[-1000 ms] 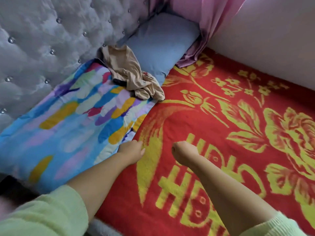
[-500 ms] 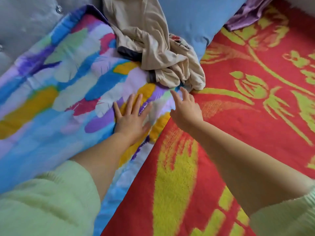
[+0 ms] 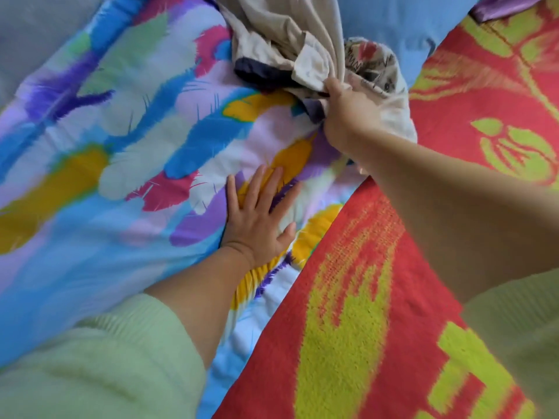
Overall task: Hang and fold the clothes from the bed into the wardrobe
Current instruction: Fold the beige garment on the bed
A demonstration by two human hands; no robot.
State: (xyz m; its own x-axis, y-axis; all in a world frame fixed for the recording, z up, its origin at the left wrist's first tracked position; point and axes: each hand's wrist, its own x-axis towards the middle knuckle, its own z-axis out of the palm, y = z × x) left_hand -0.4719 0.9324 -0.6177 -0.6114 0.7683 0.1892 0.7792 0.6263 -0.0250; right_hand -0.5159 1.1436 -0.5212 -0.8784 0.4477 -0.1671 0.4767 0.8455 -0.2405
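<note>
A crumpled pile of beige clothes with a dark piece and a patterned piece lies at the top centre, on a colourful feather-print quilt. My right hand grips the near edge of the beige clothes, fingers curled into the fabric. My left hand lies flat with spread fingers on the quilt, below and left of the pile. Both forearms reach in from pale green sleeves.
A red blanket with yellow-green flowers and letters covers the bed to the right. A blue pillow sits behind the clothes, with purple cloth at the top right. A grey padded headboard fills the top left.
The view has moved closer to the pile. My right hand has reached forward from the blanket's edge and taken hold of the beige clothes. My left hand stays flat on the quilt.
</note>
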